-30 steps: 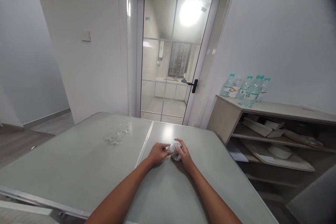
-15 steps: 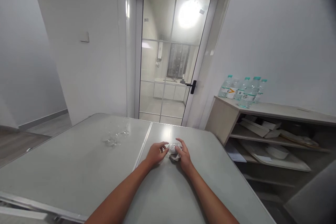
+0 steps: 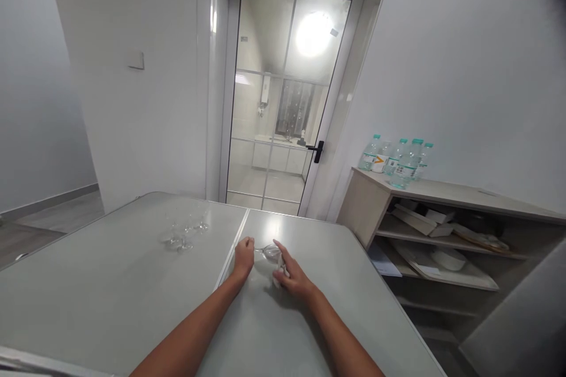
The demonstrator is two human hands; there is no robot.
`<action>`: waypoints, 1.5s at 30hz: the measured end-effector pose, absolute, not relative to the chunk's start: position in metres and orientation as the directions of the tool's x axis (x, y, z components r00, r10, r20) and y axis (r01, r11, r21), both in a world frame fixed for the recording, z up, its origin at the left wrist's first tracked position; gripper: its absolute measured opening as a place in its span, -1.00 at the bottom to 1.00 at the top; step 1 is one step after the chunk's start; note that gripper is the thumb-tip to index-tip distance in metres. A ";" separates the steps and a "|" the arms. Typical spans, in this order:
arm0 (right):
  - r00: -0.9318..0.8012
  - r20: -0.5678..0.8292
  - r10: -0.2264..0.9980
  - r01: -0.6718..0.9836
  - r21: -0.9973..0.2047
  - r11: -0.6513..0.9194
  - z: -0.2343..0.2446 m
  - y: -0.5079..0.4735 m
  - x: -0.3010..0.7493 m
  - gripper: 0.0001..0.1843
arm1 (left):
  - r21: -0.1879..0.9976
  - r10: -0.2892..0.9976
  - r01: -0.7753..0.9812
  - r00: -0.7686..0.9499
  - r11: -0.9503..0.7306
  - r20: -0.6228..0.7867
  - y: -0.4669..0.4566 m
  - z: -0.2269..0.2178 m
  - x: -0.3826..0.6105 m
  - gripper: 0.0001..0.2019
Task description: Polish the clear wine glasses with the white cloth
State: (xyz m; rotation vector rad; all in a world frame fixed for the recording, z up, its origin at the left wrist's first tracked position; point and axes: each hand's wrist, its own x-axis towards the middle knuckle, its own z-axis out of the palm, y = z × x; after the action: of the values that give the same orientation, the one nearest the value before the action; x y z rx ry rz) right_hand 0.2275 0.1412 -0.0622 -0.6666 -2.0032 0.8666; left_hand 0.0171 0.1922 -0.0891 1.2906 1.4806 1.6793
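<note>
A clear stemmed glass lies on its side in the air between my hands, just above the table. My left hand is closed round its stem end. My right hand has its fingers and thumb about the bowl end, with a crumpled white cloth in its grip against the glass. Part of the cloth is hidden by the right fingers. Over on the left half of the table is a group of clear glassware, its outlines hard to make out.
A metal seam divides the table top. To the right stands a wooden shelf unit with several teal-capped water bottles on top and boxes and papers inside. Behind the table is a glass-paned door with a black handle.
The glass has turned to lie sideways, bowl toward my right hand. My left hand has closed on its stem, having been more open beside it. The view has shifted slightly.
</note>
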 end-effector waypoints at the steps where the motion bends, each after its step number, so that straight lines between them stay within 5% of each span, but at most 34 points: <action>1: -0.618 0.456 0.640 0.147 -0.733 0.664 -0.059 0.139 0.228 -0.06 | 0.959 0.876 0.169 -0.396 -0.226 0.276 0.195 -0.090 0.014 -0.64; 5: -0.797 0.322 0.512 0.234 -0.617 0.752 -0.055 0.131 0.225 0.09 | 0.972 0.885 0.109 -0.403 -0.208 0.235 0.198 -0.088 0.005 -0.65; 8: -0.754 0.300 0.584 0.350 -0.570 0.744 -0.061 0.129 0.219 0.07 | 0.976 0.891 0.070 -0.399 -0.205 0.216 0.194 -0.086 0.006 -0.66; 11: -0.611 0.428 0.666 0.349 -0.610 0.711 -0.065 0.133 0.214 -0.06 | 0.975 0.906 0.027 -0.366 -0.220 0.214 0.187 -0.085 0.014 -0.67; 15: -0.200 0.515 0.834 0.083 -0.839 0.538 -0.064 0.138 0.210 -0.22 | 0.950 0.912 0.015 -0.273 -0.313 0.305 0.175 -0.081 0.026 -0.67; 20: 0.004 0.178 0.984 -0.372 -0.913 0.167 -0.068 0.145 0.205 -0.16 | 0.824 0.819 0.244 -0.149 -0.512 0.554 0.162 -0.070 0.032 -0.72; 24: 0.008 -0.029 1.000 -0.516 -0.856 -0.020 -0.073 0.154 0.210 -0.22 | 0.646 0.715 0.381 0.061 -0.661 0.696 0.153 -0.065 0.038 -0.79; 27: 0.067 0.065 0.996 -0.426 -0.901 0.088 -0.071 0.156 0.217 -0.33 | 0.634 0.706 0.374 0.085 -0.676 0.703 0.149 -0.066 0.044 -0.80; 30: 0.077 0.309 0.948 -0.133 -0.939 0.317 -0.067 0.152 0.220 -0.43 | 0.782 0.792 0.258 -0.086 -0.568 0.604 0.153 -0.070 0.046 -0.76; 33: -0.077 0.499 0.863 0.147 -0.851 0.505 -0.067 0.146 0.220 -0.46 | 0.924 0.897 0.041 -0.225 -0.381 0.380 0.163 -0.076 0.043 -0.69; 36: -0.311 0.596 0.741 0.302 -0.677 0.671 -0.069 0.144 0.218 -0.46 | 0.967 0.981 -0.221 -0.173 -0.126 0.088 0.174 -0.083 0.040 -0.67; 40: -0.401 0.614 0.680 0.335 -0.593 0.732 -0.071 0.144 0.217 -0.40 | 0.949 0.994 -0.314 -0.106 -0.026 -0.008 0.179 -0.086 0.038 -0.66; 43: -0.201 0.552 0.809 0.215 -0.781 0.586 -0.072 0.144 0.212 -0.47 | 0.967 0.979 -0.199 -0.156 -0.158 0.128 0.174 -0.081 0.036 -0.64; 45: -0.030 0.398 0.917 -0.007 -0.917 0.398 -0.075 0.144 0.207 -0.45 | 0.948 0.932 -0.027 -0.192 -0.318 0.307 0.169 -0.075 0.035 -0.64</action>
State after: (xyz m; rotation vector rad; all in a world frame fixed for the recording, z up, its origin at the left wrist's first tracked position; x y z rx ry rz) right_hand 0.2067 0.1444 -0.0746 -0.8872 -1.3973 0.9233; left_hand 0.0345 0.1687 -0.0754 1.3022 1.1338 1.6137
